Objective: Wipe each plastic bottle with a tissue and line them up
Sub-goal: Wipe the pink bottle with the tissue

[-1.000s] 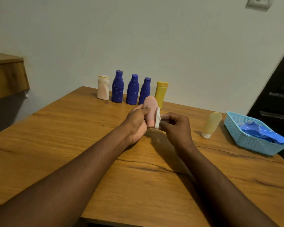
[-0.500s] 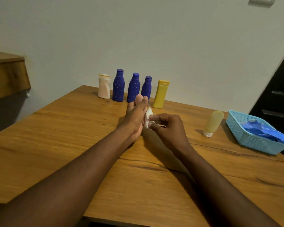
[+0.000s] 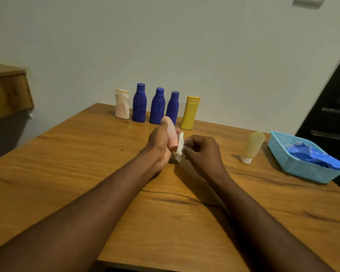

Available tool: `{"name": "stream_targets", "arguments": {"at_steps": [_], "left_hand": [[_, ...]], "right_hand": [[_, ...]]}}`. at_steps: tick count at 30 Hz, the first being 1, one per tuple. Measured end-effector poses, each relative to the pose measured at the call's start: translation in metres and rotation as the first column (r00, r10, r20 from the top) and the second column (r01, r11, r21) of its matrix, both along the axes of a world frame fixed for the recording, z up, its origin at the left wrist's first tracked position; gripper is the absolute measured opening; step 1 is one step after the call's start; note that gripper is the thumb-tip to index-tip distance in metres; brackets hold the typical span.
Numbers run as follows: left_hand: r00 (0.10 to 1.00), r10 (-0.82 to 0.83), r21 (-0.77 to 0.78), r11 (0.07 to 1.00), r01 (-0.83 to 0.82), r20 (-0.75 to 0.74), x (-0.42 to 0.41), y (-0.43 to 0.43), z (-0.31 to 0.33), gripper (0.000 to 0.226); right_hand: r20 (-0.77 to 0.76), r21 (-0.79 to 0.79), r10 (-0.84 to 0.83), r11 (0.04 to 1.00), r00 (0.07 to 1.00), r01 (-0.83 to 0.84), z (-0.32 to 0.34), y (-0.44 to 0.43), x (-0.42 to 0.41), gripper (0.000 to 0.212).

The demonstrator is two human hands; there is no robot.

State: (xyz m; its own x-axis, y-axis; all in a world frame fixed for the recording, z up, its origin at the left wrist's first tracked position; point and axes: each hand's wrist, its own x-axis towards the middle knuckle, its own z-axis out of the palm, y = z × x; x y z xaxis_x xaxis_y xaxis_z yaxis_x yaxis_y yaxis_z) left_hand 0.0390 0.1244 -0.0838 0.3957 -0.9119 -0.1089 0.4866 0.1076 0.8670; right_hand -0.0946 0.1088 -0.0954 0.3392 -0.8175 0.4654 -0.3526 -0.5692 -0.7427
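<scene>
At the middle of the table (image 3: 67, 173), your left hand (image 3: 159, 146) holds a pink bottle (image 3: 170, 132) upright, its rounded end up, with the fingers wrapped closed about its lower body. Your right hand (image 3: 202, 152) is closed in a pinch on a folded white tissue (image 3: 180, 145), which lies against the right side of the pink bottle; wiping of this bottle appears to be the step in hand.

Along the far edge, by the wall, five bottles stand upright in a row, close together: from left to right, a cream bottle (image 3: 122, 104), three blue speckled bottles (image 3: 139, 103) (image 3: 157, 106) (image 3: 172, 107), and a yellow bottle (image 3: 190, 112). These are taken as finished, though whether each was wiped cannot be told.

To the right, well apart from the row, a pale yellow tube (image 3: 252, 147) stands on its white cap, leaning slightly, just beside a light blue basket (image 3: 294, 167) that holds blue crumpled material.

By this judgement, five are placed, one is being cleaned, and one remains. You have yet to set the pink bottle at the right end of the row, beside the yellow bottle, and then to wipe and place the pale yellow tube.
</scene>
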Motion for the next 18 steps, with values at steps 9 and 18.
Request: {"name": "stream_targets", "arguments": {"at_steps": [9,18], "left_hand": [[0.994,0.012,0.002,1.000,-0.012,-0.109,0.000,0.001,0.007,0.030],[0.957,-0.268,0.024,0.962,0.272,-0.108,-0.016,0.016,0.006,0.038]], "right_hand": [[-0.064,-0.250,-0.025,0.968,0.998,0.009,0.006,0.015,0.006,0.023],[-0.029,-0.377,-0.095,0.923,0.995,0.077,0.015,0.008,-0.004,0.019]]}}
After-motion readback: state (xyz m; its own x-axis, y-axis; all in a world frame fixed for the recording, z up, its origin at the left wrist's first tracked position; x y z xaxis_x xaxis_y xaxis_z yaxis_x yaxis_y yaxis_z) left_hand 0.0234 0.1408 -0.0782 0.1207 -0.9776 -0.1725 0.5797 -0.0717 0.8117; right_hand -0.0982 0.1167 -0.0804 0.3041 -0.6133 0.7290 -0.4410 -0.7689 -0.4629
